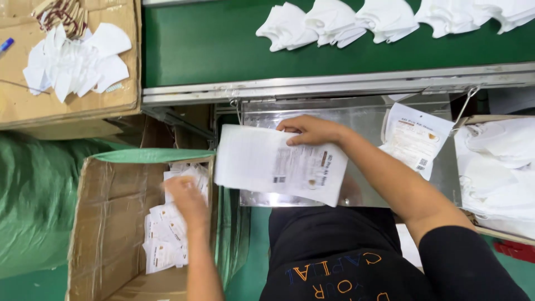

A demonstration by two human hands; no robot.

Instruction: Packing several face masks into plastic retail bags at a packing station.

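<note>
Now, right hand (311, 131) gripping flat white pouch (278, 164), long axis left-right w/ slight tilt, left hand (186, 196) blurred, grip unclear.

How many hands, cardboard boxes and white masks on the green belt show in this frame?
Hands: 2, the left hand and the right hand
Cardboard boxes: 2, the open box and the corner box
Masks on the green belt: about 5 white masks, overlapping, some cut by the frame edge
Total: about 9
</note>
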